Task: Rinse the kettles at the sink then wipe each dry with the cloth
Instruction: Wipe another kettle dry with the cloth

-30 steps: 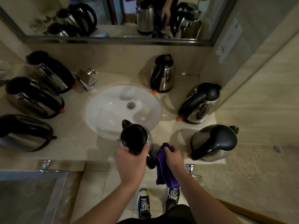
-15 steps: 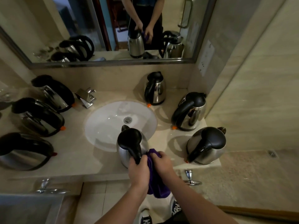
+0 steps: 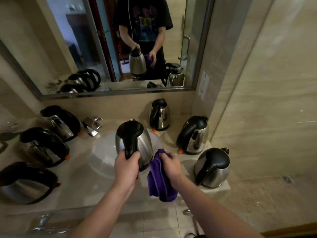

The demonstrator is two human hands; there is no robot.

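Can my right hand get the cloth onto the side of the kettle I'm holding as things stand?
Probably yes. The right hand grips the purple cloth right beside the held kettle, which the left hand lifts by its handle over the sink; nothing sits between them.

**Kettles line a bathroom tabletop**

A beige stone tabletop (image 3: 77, 186) carries a white sink (image 3: 103, 157) set into its middle, with a chrome tap (image 3: 93, 125) at the sink's far left rim. Three steel kettles with black handles stand along the left side (image 3: 60, 122) (image 3: 44, 146) (image 3: 25, 182). Three more stand on the right: one by the back wall (image 3: 159, 115), one beside it (image 3: 193, 134), one at the near corner (image 3: 212, 167).
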